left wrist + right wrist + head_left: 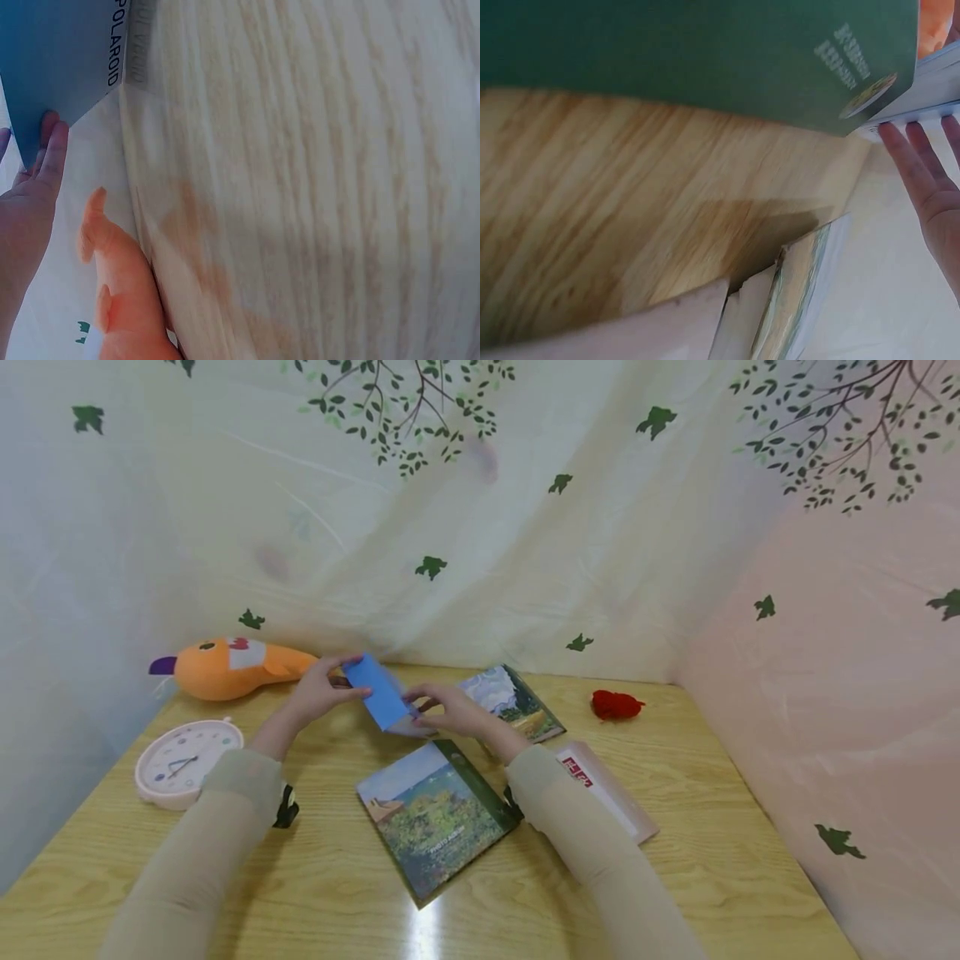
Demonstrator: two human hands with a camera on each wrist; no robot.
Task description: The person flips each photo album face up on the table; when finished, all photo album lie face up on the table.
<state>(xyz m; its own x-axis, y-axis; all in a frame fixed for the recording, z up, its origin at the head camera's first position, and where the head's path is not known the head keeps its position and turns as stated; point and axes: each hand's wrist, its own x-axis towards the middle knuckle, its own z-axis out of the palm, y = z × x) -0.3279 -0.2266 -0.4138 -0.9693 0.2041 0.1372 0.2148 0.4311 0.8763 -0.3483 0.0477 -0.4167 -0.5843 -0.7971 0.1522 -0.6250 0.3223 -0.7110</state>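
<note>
A blue box-like item, marked POLAROID in the left wrist view, is tilted above the table's far part. My left hand grips its left end, thumb on the blue face. At its lower right side, my right hand holds the edge with fingers and thumb; in the right wrist view several fingertips touch its pale edge. Nearer lies a photo album with a garden picture and green spine. Behind my right wrist is another painted-cover album.
An orange plush bird lies at the back left, with a pink round clock in front. A pink-and-white folder or booklet lies beside my right sleeve. Farther right sits a small red fuzzy item. A printed curtain hangs behind the table.
</note>
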